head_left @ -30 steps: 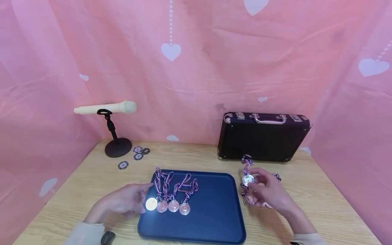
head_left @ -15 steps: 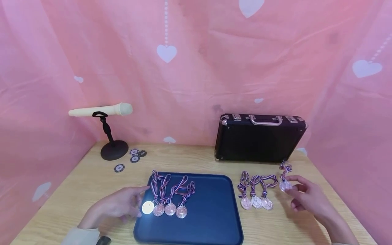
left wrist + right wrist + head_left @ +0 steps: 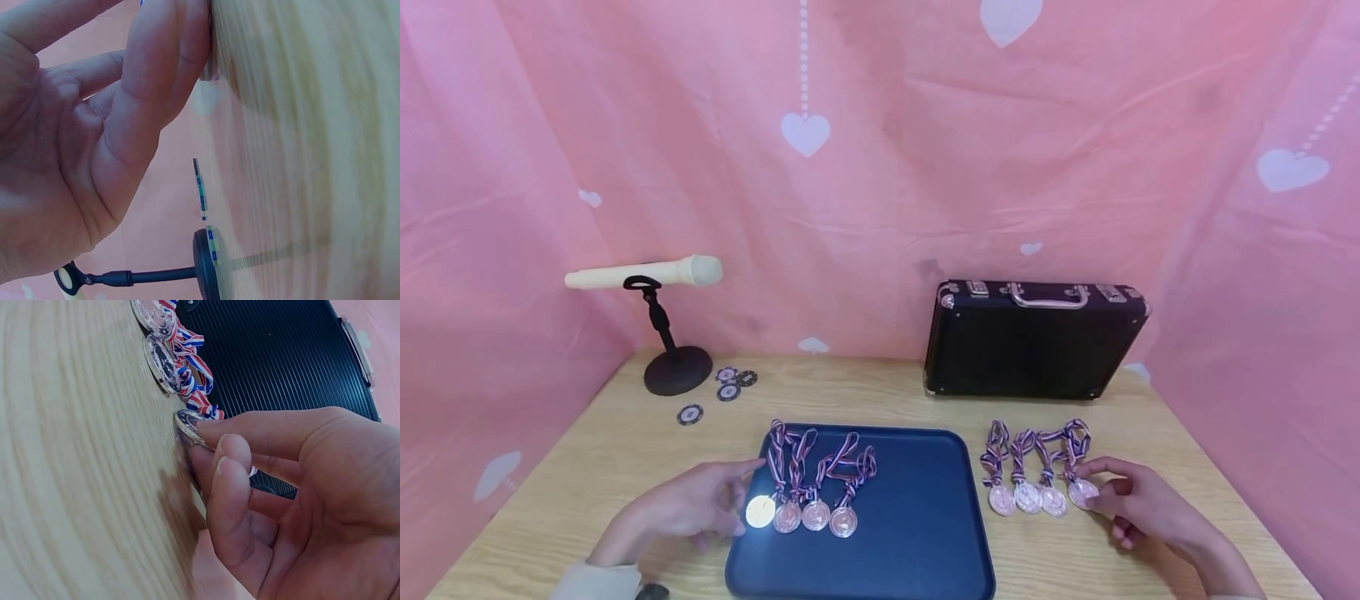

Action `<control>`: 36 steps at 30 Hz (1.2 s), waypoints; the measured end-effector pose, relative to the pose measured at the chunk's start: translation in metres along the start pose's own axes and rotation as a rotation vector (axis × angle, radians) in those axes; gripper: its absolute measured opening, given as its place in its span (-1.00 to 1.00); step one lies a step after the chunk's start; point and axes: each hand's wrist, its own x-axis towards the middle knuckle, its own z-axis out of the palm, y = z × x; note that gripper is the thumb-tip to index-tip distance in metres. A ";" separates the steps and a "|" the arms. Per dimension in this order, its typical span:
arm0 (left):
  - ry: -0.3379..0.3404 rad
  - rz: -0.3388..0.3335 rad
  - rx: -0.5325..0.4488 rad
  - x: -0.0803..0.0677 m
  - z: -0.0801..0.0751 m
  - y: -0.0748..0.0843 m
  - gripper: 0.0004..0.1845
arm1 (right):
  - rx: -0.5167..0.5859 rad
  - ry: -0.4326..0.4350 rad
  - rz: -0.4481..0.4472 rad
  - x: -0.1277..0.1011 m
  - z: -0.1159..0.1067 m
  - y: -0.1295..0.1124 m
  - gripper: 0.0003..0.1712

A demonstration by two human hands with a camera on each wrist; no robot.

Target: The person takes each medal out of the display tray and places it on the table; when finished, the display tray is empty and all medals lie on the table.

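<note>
Medal (image 3: 1081, 494) pinched in right grip (image 3: 1142, 504); left grip (image 3: 688, 502) loose at tray's left edge (image 3: 735, 557)

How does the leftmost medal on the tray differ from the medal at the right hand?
The tray medal shines bright yellow; the far-right medal looks paler, pinkish silver. The tray medal lies on the blue tray; the far-right medal is right of that tray, touched by the right hand. Both are round, with striped ribbons.

No writing or number can be read; the marks on the chips (image 3: 690, 414) and medals (image 3: 1027, 497) are too small.
</note>
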 end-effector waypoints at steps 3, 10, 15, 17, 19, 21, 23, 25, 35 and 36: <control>0.012 -0.023 0.000 -0.001 0.000 0.000 -0.01 | -0.019 -0.015 -0.009 0.002 0.002 -0.003 -0.58; -0.004 0.003 -0.005 -0.006 -0.001 -0.003 -0.02 | -0.104 -0.016 -0.010 0.002 0.005 -0.008 -0.46; -0.002 0.001 -0.014 -0.006 -0.002 -0.006 -0.02 | -0.157 -0.016 -0.042 0.003 0.007 -0.009 -0.50; 0.000 -0.005 -0.007 -0.006 -0.002 -0.006 -0.02 | -0.179 -0.014 -0.053 0.003 0.009 -0.009 -0.53; -0.004 0.001 0.007 -0.006 -0.002 -0.006 -0.02 | -0.198 -0.009 -0.056 0.002 0.009 -0.009 -0.57; -0.005 0.005 0.019 -0.005 -0.003 -0.004 -0.02 | -0.219 0.006 -0.050 0.000 0.008 -0.009 -0.59; -0.007 0.014 0.032 -0.004 -0.004 -0.003 -0.02 | -0.238 0.028 -0.043 -0.001 0.007 -0.011 -0.61; -0.006 0.019 0.034 -0.004 -0.004 -0.002 -0.02 | -0.258 0.054 -0.050 -0.001 0.007 -0.015 -0.63; -0.001 0.022 0.035 -0.001 -0.001 0.002 -0.02 | -0.239 0.152 -0.068 0.014 0.047 -0.070 -0.56; -0.001 0.019 0.037 0.000 -0.001 0.002 -0.03 | -0.231 0.145 -0.074 0.018 0.055 -0.076 -0.56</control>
